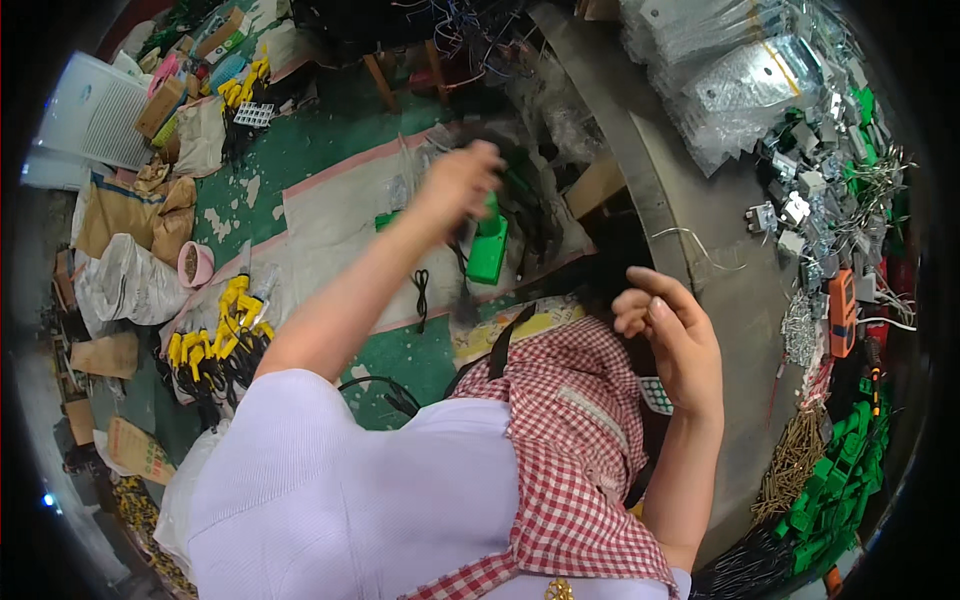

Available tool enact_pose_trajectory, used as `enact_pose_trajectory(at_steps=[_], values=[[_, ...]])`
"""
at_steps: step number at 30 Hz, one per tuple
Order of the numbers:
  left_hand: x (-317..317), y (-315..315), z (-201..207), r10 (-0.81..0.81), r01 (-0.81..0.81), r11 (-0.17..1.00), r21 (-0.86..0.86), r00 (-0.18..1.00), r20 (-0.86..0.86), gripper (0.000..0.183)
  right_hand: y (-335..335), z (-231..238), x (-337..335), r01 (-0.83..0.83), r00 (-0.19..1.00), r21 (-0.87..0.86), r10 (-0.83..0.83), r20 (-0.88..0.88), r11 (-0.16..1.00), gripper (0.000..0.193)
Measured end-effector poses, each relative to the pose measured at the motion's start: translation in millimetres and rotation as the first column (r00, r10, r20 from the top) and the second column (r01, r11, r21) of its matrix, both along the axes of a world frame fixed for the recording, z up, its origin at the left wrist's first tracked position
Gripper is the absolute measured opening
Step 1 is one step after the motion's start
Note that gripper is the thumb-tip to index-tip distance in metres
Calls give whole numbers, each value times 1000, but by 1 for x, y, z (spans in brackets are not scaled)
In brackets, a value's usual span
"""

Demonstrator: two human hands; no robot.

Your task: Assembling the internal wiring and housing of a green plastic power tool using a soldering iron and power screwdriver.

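My left hand [460, 188] reaches out over the pale sheeting on the floor, its fingers smeared by motion. Right beside it is a bright green plastic piece [487, 258], boxy with a narrower upper part; I cannot tell whether the hand touches it. Part of another green piece [385, 221] shows past my left forearm. My right hand [682, 345] is raised by the metal bench edge, fingers loosely bent and apart, with nothing visible in it. A red-and-white checked apron [580, 440] covers my lap.
The grey metal bench [690, 240] curves along the right, bearing stacked clear plastic bags [760, 75], metal parts [790, 210], an orange meter [842, 312], brass screws [790, 465] and green pieces [840, 470]. Yellow-and-black tools [225, 335] and a pink bowl [196, 264] lie left.
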State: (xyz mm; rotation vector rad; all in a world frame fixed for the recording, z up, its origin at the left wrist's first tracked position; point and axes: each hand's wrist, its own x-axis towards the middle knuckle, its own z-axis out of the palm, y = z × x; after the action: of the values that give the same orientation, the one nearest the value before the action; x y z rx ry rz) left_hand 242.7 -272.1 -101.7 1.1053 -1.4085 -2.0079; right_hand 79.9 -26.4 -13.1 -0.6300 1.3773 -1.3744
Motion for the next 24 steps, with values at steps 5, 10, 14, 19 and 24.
enact_pose_trajectory(at_steps=[5,10,14,19,24], values=[[49,-58,-81,60,-75,940,334,997,54,19,28,-6,-2,-31,999,106,32,-11,994,38],[66,-80,-156,86,-111,994,24,870,486,28,57,-9,-8,101,995,117,-103,15,988,37],[88,-56,-225,-113,331,940,-85,535,837,54,68,-15,-11,176,984,90,-179,16,980,39],[91,-27,-222,-276,739,672,54,182,944,68,60,-16,-21,182,982,67,-184,30,981,38],[-34,-36,-75,245,-67,607,-792,964,106,35,80,-4,-18,212,977,53,-209,-50,976,37]])
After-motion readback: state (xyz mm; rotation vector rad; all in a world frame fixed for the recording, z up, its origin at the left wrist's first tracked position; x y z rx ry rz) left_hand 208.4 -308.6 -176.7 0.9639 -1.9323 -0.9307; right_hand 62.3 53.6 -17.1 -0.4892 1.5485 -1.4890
